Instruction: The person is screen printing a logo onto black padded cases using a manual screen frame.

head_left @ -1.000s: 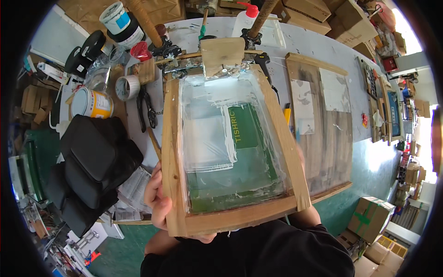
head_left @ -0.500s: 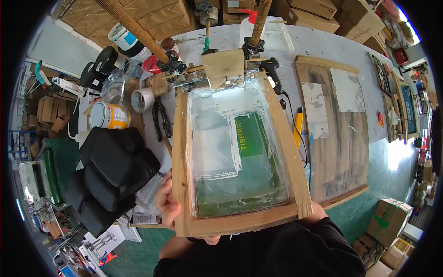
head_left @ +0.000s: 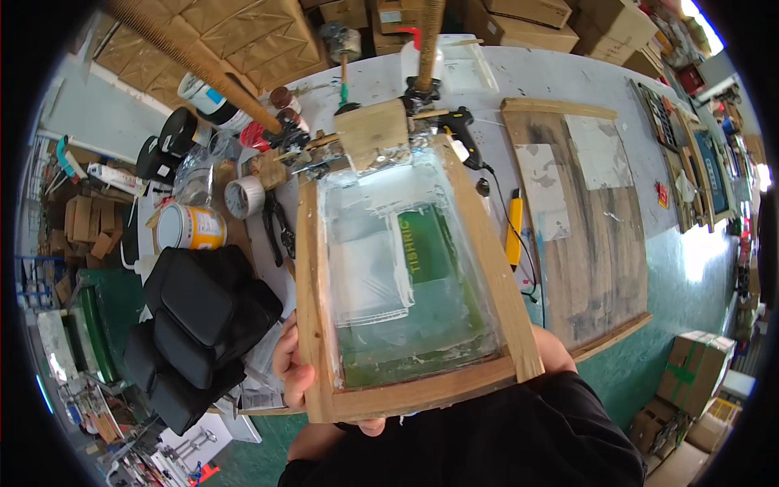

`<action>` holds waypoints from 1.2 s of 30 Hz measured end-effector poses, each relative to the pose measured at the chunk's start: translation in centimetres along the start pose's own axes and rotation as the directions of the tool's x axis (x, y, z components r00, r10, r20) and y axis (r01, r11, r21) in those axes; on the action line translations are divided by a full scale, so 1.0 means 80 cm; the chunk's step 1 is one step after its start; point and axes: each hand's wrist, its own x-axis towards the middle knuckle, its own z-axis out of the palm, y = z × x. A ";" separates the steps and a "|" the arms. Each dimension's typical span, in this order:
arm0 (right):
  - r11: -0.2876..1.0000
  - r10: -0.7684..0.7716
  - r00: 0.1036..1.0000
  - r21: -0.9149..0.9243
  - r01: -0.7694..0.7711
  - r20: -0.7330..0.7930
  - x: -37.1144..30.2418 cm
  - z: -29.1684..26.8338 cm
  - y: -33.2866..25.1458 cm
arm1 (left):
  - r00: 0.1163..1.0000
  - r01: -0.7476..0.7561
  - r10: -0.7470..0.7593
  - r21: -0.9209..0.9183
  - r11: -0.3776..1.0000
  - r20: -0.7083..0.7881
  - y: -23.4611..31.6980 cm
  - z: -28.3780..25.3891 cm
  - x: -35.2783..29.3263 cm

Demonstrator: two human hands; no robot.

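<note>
A wooden screen-printing frame [head_left: 420,388] slopes toward me, its far end at a clamp with a wooden block [head_left: 372,134]. White ink smears lie on its translucent mesh [head_left: 422,337], and a green patch [head_left: 428,243] with yellow lettering shows there. My left hand [head_left: 291,369] is closed on the frame's near left corner, fingers along the outer side. One fingertip [head_left: 372,427] pokes out under the near rail; whose hand it belongs to I cannot tell. My right forearm [head_left: 553,352] passes behind the near right corner, which hides that hand.
Black padded cases [head_left: 199,325] are stacked left of the frame, near a paint can [head_left: 191,226], a tape roll [head_left: 245,198] and pliers [head_left: 278,231]. To the right lie a glue gun [head_left: 462,134], a yellow cutter knife [head_left: 514,230] and a wooden board [head_left: 580,268]. Threaded rods [head_left: 429,45] rise behind.
The view has turned slightly, so the bench things shift in the picture. The lettering on the green patch looks dimmer. My left hand keeps its hold on the frame.
</note>
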 end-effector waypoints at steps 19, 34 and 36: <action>-0.259 -0.855 0.344 -0.894 0.365 0.388 -0.046 0.274 -0.120 | 0.944 0.329 -0.328 -0.105 0.938 0.030 0.047 0.014 0.115; -0.683 -0.730 0.143 -0.704 -0.196 0.668 0.046 0.290 -0.367 | 0.802 0.530 -0.487 -0.037 0.847 0.346 0.091 -0.015 0.084; -0.742 -0.663 0.191 -0.604 -0.290 0.723 0.021 0.250 -0.343 | 0.779 0.565 -0.477 -0.127 0.815 0.408 0.072 0.000 0.082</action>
